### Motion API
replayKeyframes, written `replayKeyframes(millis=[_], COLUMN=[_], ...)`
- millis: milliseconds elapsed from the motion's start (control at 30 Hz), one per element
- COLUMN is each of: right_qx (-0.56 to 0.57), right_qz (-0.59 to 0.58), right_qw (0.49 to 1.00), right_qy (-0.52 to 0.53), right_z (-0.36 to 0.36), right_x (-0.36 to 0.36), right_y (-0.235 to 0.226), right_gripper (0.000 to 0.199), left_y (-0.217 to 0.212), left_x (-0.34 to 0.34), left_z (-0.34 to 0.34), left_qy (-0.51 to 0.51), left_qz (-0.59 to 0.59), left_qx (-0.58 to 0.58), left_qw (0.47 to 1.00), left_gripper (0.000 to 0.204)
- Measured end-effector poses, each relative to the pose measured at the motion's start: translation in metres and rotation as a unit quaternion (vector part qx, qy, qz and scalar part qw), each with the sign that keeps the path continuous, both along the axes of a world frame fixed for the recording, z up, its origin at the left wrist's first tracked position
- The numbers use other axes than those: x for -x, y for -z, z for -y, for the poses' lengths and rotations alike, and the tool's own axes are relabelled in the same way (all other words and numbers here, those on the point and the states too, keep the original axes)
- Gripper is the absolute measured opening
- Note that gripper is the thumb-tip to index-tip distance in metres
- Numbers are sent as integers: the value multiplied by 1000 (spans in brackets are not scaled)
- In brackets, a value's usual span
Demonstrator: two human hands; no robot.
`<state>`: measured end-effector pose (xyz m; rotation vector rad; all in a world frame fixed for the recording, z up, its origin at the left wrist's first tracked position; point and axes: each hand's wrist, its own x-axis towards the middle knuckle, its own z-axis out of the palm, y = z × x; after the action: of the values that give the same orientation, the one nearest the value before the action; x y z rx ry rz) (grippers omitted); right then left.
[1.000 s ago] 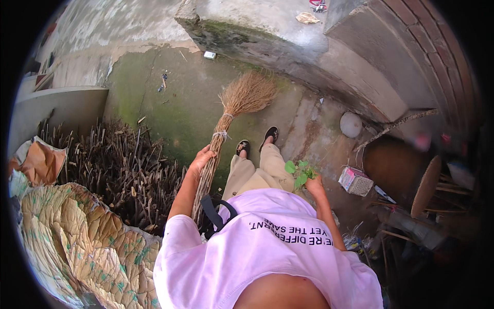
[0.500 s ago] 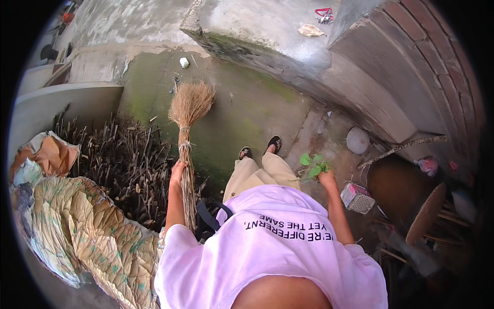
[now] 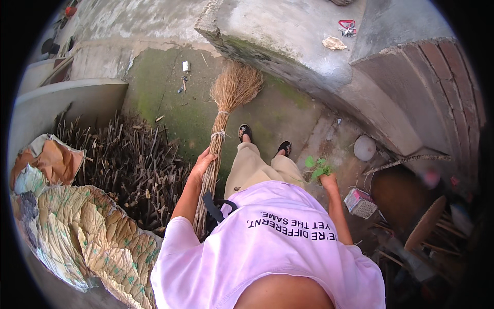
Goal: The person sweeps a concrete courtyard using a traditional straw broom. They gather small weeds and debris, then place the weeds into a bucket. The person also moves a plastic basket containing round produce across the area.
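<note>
From here I see a stick pile (image 3: 136, 165) left of the left hand (image 3: 203, 161), which clasps the broom (image 3: 219, 129); swung leftward, that might snag. Well apart, the right hand (image 3: 328, 179) clutches a green sprig (image 3: 319, 167); a looser grip could drop it

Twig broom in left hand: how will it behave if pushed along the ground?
Twig broom: handle likely stiff, since ties cinch it together; bristles probably springy, being thin and splayed. Probably light for its length: left hand holds it alone.
</note>
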<state>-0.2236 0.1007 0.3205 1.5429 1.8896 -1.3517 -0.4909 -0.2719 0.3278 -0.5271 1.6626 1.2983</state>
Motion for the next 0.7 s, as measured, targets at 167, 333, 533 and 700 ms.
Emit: replayKeyframes(millis=[167,333,533,700], right_qx=[19,38,35,-7], right_qz=[15,14,7,-47], right_qw=[999,998,999,998], right_qy=[-28,-45,-38,-38], right_z=[35,47,51,48], right_x=[50,49,52,58], right_y=[-25,-2,5,4], right_gripper=[17,18,19,9], left_y=[28,10,-26,-25], left_x=[42,86,39,8], left_z=[41,59,66,79], left_qy=[-35,-45,-79,-46], left_qz=[32,-24,-27,-20], left_qx=[-10,-5,-40,-18], left_qw=[999,999,996,999], left_gripper=[55,46,58,58])
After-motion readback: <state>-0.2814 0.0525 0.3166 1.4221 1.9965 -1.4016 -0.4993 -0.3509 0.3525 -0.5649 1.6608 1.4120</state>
